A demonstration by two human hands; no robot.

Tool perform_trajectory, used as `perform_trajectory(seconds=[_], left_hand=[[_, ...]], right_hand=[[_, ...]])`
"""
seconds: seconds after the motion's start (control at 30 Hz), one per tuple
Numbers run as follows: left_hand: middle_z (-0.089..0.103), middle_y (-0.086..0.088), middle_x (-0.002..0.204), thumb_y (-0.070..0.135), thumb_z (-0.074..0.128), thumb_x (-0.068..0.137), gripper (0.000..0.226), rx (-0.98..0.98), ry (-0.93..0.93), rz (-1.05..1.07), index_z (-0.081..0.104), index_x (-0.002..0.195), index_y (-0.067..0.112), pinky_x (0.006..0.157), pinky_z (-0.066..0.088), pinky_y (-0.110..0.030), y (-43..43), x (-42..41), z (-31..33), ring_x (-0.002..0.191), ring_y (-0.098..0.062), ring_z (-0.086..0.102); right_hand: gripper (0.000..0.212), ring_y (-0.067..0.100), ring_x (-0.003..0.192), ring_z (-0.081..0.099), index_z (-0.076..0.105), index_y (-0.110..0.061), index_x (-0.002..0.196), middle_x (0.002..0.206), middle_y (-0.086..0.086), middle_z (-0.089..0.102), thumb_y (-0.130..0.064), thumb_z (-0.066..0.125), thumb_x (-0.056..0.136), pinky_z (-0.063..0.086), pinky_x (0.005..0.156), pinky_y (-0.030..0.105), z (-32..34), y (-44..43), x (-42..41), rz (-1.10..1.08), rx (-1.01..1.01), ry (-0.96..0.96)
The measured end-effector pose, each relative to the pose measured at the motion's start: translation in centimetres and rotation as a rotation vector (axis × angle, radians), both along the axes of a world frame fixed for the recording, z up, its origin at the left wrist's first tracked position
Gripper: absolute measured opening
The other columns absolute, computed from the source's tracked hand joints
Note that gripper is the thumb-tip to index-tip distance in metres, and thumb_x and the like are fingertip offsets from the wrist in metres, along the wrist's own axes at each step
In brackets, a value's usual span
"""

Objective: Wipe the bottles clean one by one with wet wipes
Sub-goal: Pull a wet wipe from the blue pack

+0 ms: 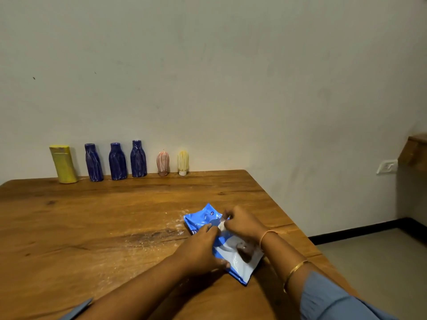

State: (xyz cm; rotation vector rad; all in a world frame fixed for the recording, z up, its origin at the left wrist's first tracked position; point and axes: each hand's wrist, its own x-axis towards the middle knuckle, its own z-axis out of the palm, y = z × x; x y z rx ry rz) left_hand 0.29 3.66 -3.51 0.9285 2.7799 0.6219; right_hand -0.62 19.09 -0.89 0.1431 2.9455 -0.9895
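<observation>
LH (201, 248) holds pack (200, 216); RH (245, 224) pinches wipe (221, 225)

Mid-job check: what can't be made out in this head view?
Head view only.
1. Wipe pack opening: covered by left hand and right hand.
2. White piece the right hand pinches: wipe or flap, too small.
3. Bottles: dirt too small, blurred.
</observation>
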Motion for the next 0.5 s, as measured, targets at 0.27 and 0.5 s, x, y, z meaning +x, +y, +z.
perform_trajectory(seconds=[0.27,0.5], left_hand=[[0.046,0.005,0.133,0.041,0.072,0.077,0.064,0.098,-0.027,0.023,0.039,0.13,0.026,0.084,0.043,-0.024,0.2,-0.4,0.0,0.105,-0.01,0.05],[0.054,0.002,0.124,0.018,0.062,0.089,0.045,0.764,-0.168,0.28,0.043,0.129,0.022,0.079,0.05,-0.027,-0.4,-0.6,2.1,0.092,-0.009,0.056]], right_hand=[[0.02,0.012,0.048,0.038,0.058,-0.006,0.078,0.058,0.007,0.044,0.005,0.041,0.078,0.037,0.046,0.02,1.5,0.5,0.4,-0.291,-0.798,0.048],[0.023,0.006,0.038,0.034,0.06,-0.011,0.075,0.046,-0.002,0.042,0.001,0.041,0.081,0.034,0.043,0.016,3.3,-1.5,1.0,-0.245,-1.121,-0.049]])
